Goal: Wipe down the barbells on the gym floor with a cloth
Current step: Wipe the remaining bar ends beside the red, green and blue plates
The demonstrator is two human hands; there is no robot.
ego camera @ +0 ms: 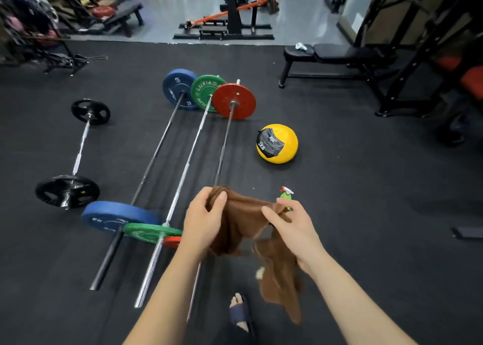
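A brown cloth [244, 222] hangs between my hands above the near end of the floor. My left hand [205, 219] grips its left upper edge and my right hand [292, 227] pinches its right edge; a long tail of cloth droops below my right wrist. Three long barbells lie side by side on the black mat: one with blue plates [156, 151], one with green plates [190, 156], one with red plates [225, 141]. The cloth hides the red barbell's near part. A short barbell with black plates [79, 148] lies apart on the left.
A yellow medicine ball [277, 144] sits right of the red barbell. A small green spray bottle [286, 194] stands just behind my right hand. A black bench [324, 57] and rack fill the right side. My sandalled foot [239, 310] shows at the bottom.
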